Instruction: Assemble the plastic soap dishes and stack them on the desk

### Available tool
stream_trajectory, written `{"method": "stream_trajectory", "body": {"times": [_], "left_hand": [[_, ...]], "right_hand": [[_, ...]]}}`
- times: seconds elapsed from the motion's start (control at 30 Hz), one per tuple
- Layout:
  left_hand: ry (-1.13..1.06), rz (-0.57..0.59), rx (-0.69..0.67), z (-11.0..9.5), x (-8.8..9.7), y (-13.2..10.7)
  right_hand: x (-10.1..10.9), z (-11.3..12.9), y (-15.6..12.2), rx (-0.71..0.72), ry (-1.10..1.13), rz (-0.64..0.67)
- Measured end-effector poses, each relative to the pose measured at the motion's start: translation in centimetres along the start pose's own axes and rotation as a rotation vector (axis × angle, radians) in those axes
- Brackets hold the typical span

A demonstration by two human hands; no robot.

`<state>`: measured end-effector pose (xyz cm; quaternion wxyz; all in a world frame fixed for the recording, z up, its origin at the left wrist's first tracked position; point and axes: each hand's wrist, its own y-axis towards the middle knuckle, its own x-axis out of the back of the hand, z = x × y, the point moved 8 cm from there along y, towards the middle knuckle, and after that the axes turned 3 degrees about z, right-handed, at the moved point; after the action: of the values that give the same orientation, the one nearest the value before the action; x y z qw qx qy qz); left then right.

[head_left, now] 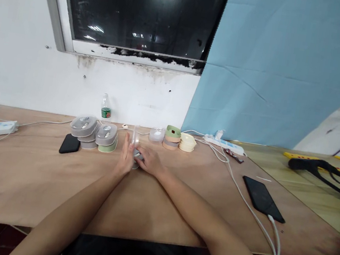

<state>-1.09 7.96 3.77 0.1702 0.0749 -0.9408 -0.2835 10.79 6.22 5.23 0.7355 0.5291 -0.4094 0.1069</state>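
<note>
My left hand (125, 158) is upright with its fingers stretched out, alongside a clear plastic lid (136, 134) that stands on edge. To its right, my right hand (150, 161) bends its fingers and thumb over a small grey container (137, 154), which is mostly hidden by both hands. What the right fingertips grip inside it is too small to make out. Left of my hands are two stacks of lidded containers, a nearer stack (106, 135) with a green base and a farther grey stack (83, 128). Beyond my right hand stand several green and peach rings (172, 136).
Cream rings (187, 142) and a clear lid (157, 134) lie near the wall. A black phone (70, 144) lies left; a larger plugged-in phone (263, 198) lies right, its white cable trailing off the table edge. Power strips (225, 144) and a bottle (105, 107) stand behind.
</note>
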Motion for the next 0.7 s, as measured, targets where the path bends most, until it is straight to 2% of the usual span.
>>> {"method": "stream_trajectory", "body": {"times": [0.07,0.17,0.27,0.37,0.53,0.7], "left_hand": [[-0.034,0.029,-0.015,-0.1,-0.5,0.0],[0.062,0.127,-0.022,0.0,-1.1,0.2],[0.388,0.259,-0.015,0.2,-1.6,0.0],[0.66,0.373,-0.034,0.0,-2.3,-0.6],[0.761,0.447,0.001,-0.3,-2.6,-1.2],[0.787,0.468,0.039,0.2,-2.7,-1.3]], "right_hand": [[-0.2,0.7,0.2,0.017,0.014,0.017],[0.8,-0.1,0.3,-0.041,0.025,-0.045],[2.5,-2.5,0.7,-0.132,-0.011,-0.148],[3.5,-6.2,1.4,-0.271,-0.103,-0.172],[3.3,-12.1,2.8,-0.513,-0.289,-0.034],[1.9,-15.1,3.1,-0.698,-0.395,0.169]]}}
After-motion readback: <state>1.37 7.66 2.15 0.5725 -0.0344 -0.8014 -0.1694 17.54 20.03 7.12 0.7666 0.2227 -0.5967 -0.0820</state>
